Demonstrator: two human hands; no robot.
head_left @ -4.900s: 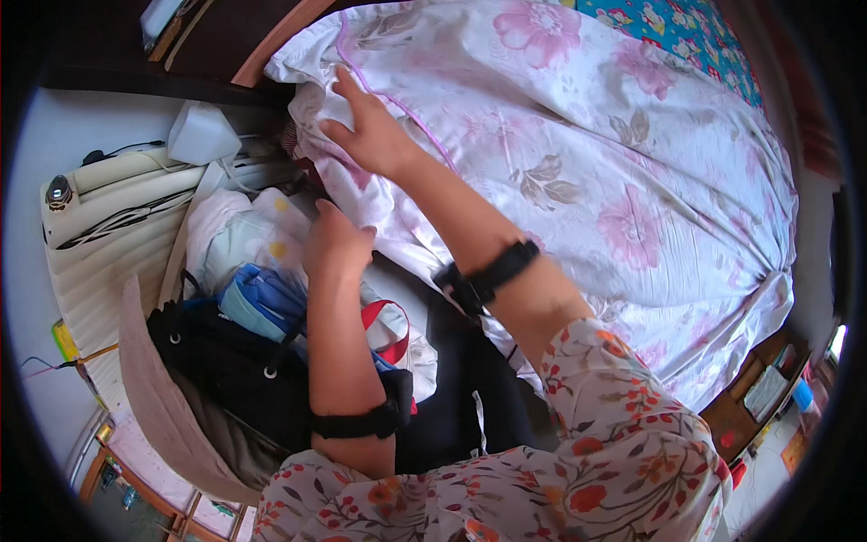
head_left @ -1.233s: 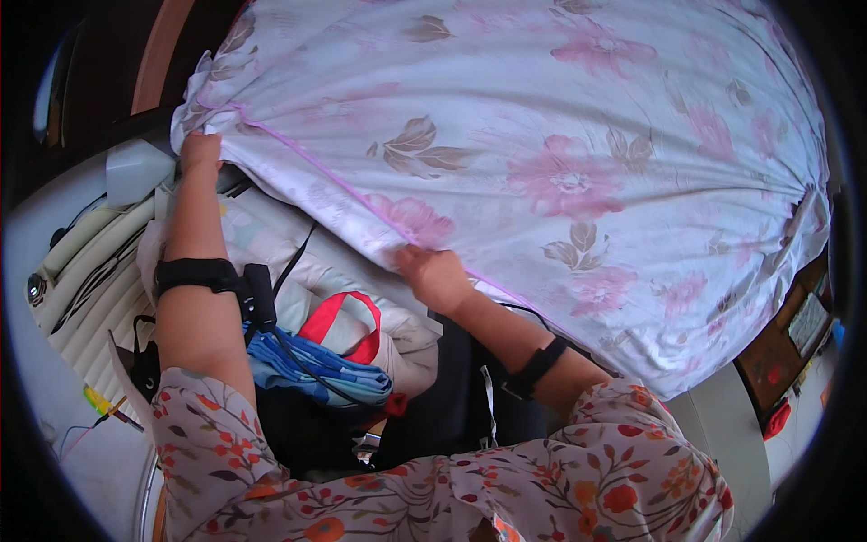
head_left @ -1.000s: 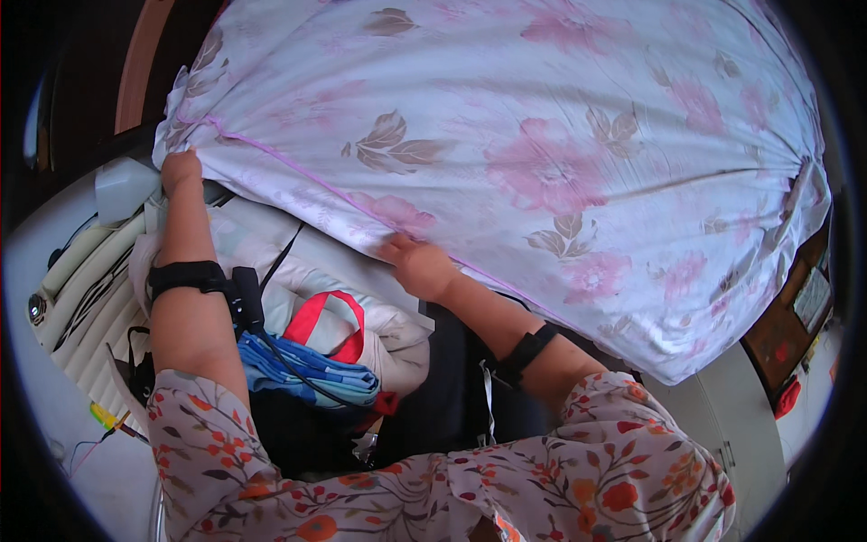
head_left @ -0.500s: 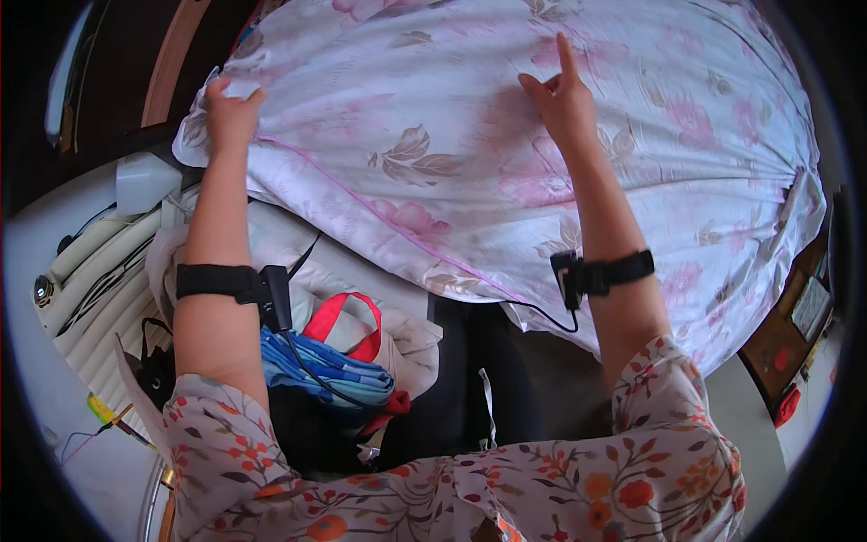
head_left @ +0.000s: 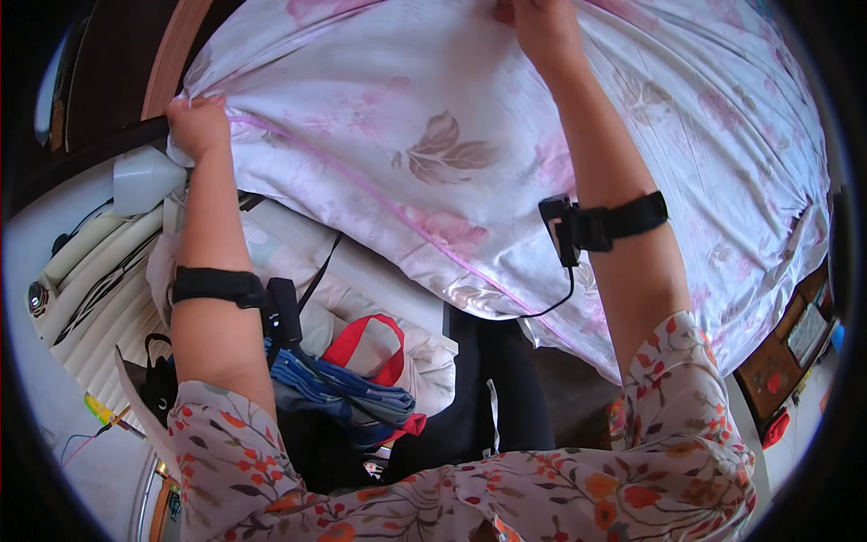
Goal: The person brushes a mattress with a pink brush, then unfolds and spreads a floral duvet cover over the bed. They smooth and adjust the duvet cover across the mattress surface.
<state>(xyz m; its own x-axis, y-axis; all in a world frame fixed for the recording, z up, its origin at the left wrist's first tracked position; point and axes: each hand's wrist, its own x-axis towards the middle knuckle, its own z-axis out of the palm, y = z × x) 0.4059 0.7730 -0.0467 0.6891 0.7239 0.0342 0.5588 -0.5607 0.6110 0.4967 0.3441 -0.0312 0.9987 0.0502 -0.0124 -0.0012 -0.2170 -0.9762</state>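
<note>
A white cloth bed cover [head_left: 361, 208] with pink flowers, brown leaves and a pink piped edge spreads across the upper part of the view. At its far left corner my left hand [head_left: 199, 125] is closed, gripping a bunched bit of the cover, and folds run from that grip. My right hand [head_left: 545, 36] reaches to the far middle of the cover, partly cut off by the upper rim. Its fingers are curled down and appear to grasp the fabric; the fingertips are mostly hidden. Black straps with small devices circle both forearms.
Close to my body lie a folded blue cloth [head_left: 339, 388], a red-handled bag [head_left: 397, 352] and pale fabric. To the left stand a white ribbed unit [head_left: 99, 280] and a white box [head_left: 149, 181]. Dark wooden furniture [head_left: 117, 81] borders the cover's far left.
My left hand has moved left and closed on the cover's corner. My right hand has gone farther away, its extended fingers now curled. The cover has shifted, with new folds.
</note>
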